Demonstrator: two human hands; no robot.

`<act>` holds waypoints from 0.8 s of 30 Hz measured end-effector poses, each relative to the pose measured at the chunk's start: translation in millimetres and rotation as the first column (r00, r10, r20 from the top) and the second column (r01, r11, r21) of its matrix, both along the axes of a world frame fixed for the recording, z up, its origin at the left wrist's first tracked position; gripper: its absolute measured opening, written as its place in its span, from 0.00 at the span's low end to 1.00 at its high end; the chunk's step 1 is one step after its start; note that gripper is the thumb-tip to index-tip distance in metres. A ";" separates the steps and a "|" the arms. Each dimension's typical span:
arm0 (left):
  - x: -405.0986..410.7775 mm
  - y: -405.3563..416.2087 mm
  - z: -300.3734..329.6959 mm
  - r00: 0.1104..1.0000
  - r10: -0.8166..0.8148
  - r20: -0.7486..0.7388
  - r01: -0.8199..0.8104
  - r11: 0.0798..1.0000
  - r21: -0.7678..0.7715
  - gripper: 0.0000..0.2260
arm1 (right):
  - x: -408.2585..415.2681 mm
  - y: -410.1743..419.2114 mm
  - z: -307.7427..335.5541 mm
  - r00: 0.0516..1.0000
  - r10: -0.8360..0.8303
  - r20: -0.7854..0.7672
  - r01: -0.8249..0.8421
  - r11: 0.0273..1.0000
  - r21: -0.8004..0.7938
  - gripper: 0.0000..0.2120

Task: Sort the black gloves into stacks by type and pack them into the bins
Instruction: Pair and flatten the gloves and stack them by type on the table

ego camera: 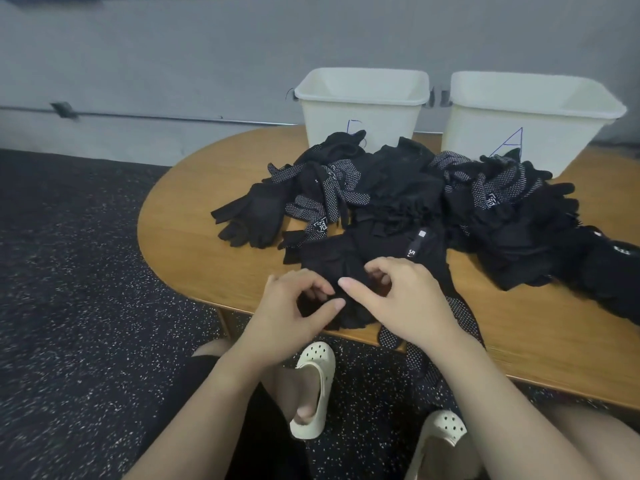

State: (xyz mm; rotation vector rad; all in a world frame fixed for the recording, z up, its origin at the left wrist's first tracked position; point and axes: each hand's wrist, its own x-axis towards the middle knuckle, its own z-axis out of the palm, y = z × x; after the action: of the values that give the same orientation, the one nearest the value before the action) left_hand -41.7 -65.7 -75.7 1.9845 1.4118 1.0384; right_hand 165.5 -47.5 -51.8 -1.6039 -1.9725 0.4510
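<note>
A big heap of black gloves (408, 199) covers the middle of the wooden table (194, 216); some are plain, some carry white dots. At the near edge lies a black fingerless glove (332, 265). My left hand (294, 313) pinches its lower edge with curled fingers. My right hand (398, 299) grips the same glove from the right, index finger stretched toward the left hand. Under my right wrist a dotted glove (464, 317) hangs over the table edge. Behind the heap stand two white bins, one marked B (360, 98) and one marked A (526, 109).
The table's rounded left end and the near right part are bare wood. A grey wall runs behind the bins. Dark speckled floor lies left and below. My legs and cream clogs (313, 389) sit under the near table edge.
</note>
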 end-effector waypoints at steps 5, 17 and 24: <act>-11.6 13.4 -8.6 0.976 0.097 -0.193 -0.088 0.994 0.059 0.21 | -6.0 14.0 -4.8 0.998 0.037 0.056 -0.035 0.999 -0.032 0.11; -13.5 65.5 -3.6 0.974 0.078 -0.215 -0.080 0.997 -0.005 0.17 | 15.0 13.8 8.6 0.974 0.054 -0.220 -0.110 0.962 -0.251 0.14; -19.7 64.7 -3.5 0.995 0.053 -0.082 -0.053 0.999 0.011 0.05 | 23.6 -4.4 5.2 0.968 0.123 -0.220 -0.173 0.959 -0.224 0.14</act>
State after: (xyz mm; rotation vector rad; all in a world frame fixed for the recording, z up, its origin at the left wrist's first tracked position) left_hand -61.4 -1.1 -79.2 2.0268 1.5132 0.9973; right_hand 189.1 -51.9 -46.7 -1.4855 -1.9459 0.9102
